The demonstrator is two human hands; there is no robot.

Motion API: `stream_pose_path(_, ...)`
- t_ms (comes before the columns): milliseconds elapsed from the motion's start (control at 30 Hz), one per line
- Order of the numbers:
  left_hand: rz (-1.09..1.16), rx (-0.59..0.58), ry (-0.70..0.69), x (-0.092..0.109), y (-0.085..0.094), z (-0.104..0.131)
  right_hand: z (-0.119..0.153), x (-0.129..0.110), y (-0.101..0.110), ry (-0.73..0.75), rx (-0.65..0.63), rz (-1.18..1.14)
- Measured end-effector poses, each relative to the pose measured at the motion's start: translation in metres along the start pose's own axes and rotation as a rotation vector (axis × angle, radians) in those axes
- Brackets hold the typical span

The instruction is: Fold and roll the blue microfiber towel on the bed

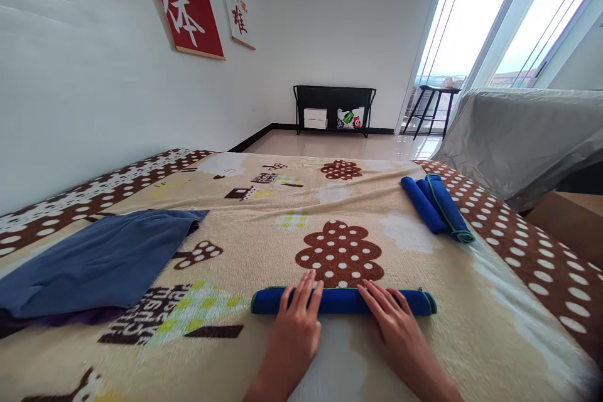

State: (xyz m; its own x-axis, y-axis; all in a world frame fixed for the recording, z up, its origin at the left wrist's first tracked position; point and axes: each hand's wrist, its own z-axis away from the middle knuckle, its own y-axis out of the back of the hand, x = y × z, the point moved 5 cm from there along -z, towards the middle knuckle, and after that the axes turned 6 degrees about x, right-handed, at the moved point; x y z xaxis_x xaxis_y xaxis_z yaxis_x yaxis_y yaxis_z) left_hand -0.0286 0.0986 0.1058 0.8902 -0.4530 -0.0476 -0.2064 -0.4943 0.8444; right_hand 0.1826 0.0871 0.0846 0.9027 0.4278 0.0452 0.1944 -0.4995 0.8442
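Observation:
A blue towel with green edging, rolled into a tube (346, 301), lies crosswise on the patterned blanket (254, 245) right in front of me. My left hand (301, 314) rests over its left half, fingers outstretched and a little apart. Over the right half lies my right hand (392, 314), its fingers also extended, reaching the far side of the roll. The underside of the roll and my thumbs are mostly hidden.
Two more rolled blue towels (440, 207) lie at the right. Flat grey-blue cloths (98, 257) are stacked at the left by the wall. Beyond the bed stand a black rack (334, 97), a stool (433, 107) and a plastic-covered sofa (532, 132); a cardboard box (570, 226) sits at right.

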Motion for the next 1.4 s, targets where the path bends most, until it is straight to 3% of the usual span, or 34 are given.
stream_pose_path(100,0.062,-0.08,-0.134,0.032,-0.013,-0.009,-0.01,-0.025,-0.011,0.07,-0.022,-0.058)
stream_pose_path(167,0.091,-0.112,-0.172,0.035,-0.016,-0.011,-0.011,-0.026,-0.014,0.089,-0.039,-0.083)
stream_pose_path(267,0.101,-0.112,-0.176,0.017,-0.015,-0.007,-0.004,-0.006,-0.012,0.089,-0.085,-0.076)
stream_pose_path(467,0.013,-0.105,-0.077,-0.056,-0.006,0.026,0.038,0.066,-0.005,0.016,-0.062,-0.041)
stream_pose_path(600,-0.014,-0.106,-0.023,-0.085,-0.004,0.043,0.059,0.091,-0.007,-0.008,-0.06,-0.066)
stream_pose_path(1000,0.007,-0.054,-0.084,-0.101,-0.012,0.043,0.059,0.095,-0.01,-0.079,-0.08,-0.135)
stream_pose_path(1200,0.107,-0.128,-0.198,-0.115,-0.01,0.026,0.041,0.106,0.001,-0.181,-0.166,-0.309)
stream_pose_path(1400,0.037,-0.063,-0.245,-0.119,0.002,0.013,0.023,0.119,0.002,-0.241,-0.161,-0.325)
